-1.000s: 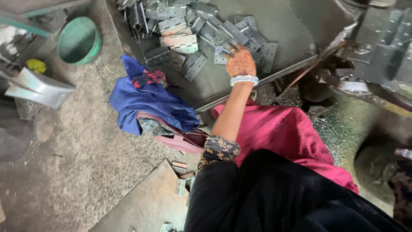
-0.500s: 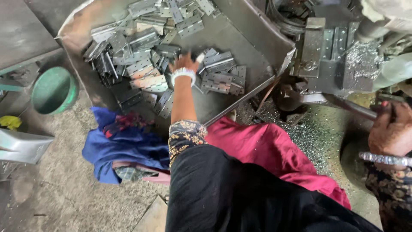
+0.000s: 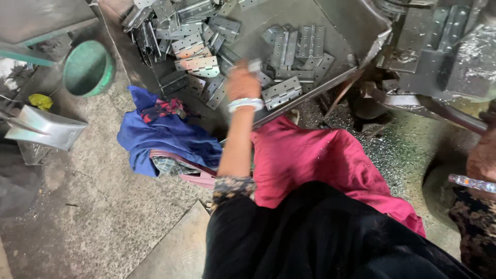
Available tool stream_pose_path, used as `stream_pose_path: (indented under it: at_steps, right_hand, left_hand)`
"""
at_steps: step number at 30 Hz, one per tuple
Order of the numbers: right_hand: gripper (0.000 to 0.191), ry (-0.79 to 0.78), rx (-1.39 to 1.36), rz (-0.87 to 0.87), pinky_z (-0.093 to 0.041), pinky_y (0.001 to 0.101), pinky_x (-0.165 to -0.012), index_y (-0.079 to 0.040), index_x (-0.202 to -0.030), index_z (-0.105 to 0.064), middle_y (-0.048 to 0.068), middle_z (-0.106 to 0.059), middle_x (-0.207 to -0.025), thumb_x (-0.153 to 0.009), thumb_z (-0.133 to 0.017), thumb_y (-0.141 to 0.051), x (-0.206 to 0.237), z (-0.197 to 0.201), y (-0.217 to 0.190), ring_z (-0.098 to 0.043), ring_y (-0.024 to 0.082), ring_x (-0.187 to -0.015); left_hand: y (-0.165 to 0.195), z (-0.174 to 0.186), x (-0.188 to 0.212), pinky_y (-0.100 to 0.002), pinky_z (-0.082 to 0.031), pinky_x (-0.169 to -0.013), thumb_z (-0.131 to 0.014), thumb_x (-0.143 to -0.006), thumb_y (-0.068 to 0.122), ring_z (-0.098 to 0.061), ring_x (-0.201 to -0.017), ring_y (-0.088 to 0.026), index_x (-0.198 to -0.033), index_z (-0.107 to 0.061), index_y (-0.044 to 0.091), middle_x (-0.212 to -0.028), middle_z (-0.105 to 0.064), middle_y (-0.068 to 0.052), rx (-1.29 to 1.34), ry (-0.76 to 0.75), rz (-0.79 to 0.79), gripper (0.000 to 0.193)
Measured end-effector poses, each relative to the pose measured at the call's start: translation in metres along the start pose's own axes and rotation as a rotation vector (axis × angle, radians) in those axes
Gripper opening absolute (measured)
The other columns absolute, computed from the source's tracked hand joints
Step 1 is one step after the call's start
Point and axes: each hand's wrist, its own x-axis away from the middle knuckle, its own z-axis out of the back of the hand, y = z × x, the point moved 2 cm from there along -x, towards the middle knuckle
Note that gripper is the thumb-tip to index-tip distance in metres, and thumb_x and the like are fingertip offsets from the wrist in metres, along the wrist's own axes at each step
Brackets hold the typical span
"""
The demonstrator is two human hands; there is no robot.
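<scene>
Grey stamped-steel hinge plates (image 3: 281, 92) heap in the far metal tray (image 3: 356, 20); left hand (image 3: 243, 82), blurred, lifts one, its grip apparently closed; stiff, sharp-edged, probably best pinched by its long edges.

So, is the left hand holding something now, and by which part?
The left hand seems to lift a metal hinge from the tray, gripping its lower end; blur hides the exact grip. The right hand rests by the machine lever.

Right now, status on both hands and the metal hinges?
Left hand lifted over the tray, a hinge blurred at its fingertips. Right hand at frame edge, grip unclear. Hinge pile loose in tray, nothing blocking.
</scene>
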Motion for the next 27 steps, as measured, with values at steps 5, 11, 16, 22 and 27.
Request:
stream_pose_path:
  at_steps: [5, 11, 16, 22, 27]
  right_hand:
    - [0.02, 0.004, -0.139, -0.047, -0.054, 0.0363, -0.094, 0.005, -0.124, -0.062, 0.016, -0.072, -0.117, -0.126, -0.043, -0.001, -0.001, 0.005, -0.003, -0.068, 0.023, -0.102]
    - [0.018, 0.071, 0.297, 0.068, -0.054, 0.0383, -0.084, 0.002, -0.111, -0.072, 0.019, -0.072, -0.101, -0.104, -0.055, 0.002, 0.047, 0.02, -0.008, -0.069, 0.03, -0.091]
    - [0.014, -0.01, 0.326, -0.099, -0.054, 0.0421, -0.073, -0.006, -0.108, -0.074, 0.016, -0.071, -0.088, -0.108, -0.061, -0.011, 0.092, 0.015, 0.003, -0.07, 0.032, -0.077]
    - [0.017, -0.136, 0.385, -0.175, -0.055, 0.0478, -0.075, -0.017, -0.115, -0.077, 0.01, -0.073, -0.085, -0.115, -0.062, -0.026, 0.095, 0.012, 0.005, -0.07, 0.037, -0.082]
    - [0.017, -0.141, 0.342, -0.152, -0.055, 0.048, -0.075, -0.017, -0.117, -0.076, 0.011, -0.073, -0.086, -0.115, -0.063, -0.027, 0.089, 0.016, -0.007, -0.07, 0.037, -0.082]
  left_hand:
    - [-0.092, 0.024, -0.008, -0.057, -0.05, -0.088, -0.072, -0.071, 0.032, -0.064, -0.113, -0.039, -0.113, -0.075, 0.02, -0.106, -0.074, -0.009, -0.437, 0.151, 0.057, 0.043]
    - [-0.124, 0.015, -0.012, -0.042, -0.048, -0.109, -0.085, -0.074, 0.054, -0.063, -0.126, -0.032, -0.116, -0.074, 0.004, -0.129, -0.069, -0.017, -0.116, -0.266, 0.293, 0.066]
    - [-0.135, 0.014, 0.017, -0.046, -0.051, -0.098, -0.094, -0.061, 0.056, -0.062, -0.115, -0.041, -0.11, -0.069, -0.005, -0.119, -0.067, -0.027, 0.132, -0.01, 0.295, 0.081]
    - [-0.12, 0.008, 0.047, -0.049, -0.056, -0.097, -0.089, -0.068, 0.06, -0.069, -0.109, -0.043, -0.113, -0.069, -0.008, -0.117, -0.071, -0.029, 0.161, -0.203, 0.504, 0.083]
    - [-0.114, 0.006, 0.055, -0.048, -0.055, -0.097, -0.086, -0.076, 0.048, -0.068, -0.11, -0.042, -0.114, -0.067, -0.004, -0.118, -0.07, -0.026, 0.101, 0.083, 0.495, 0.067]
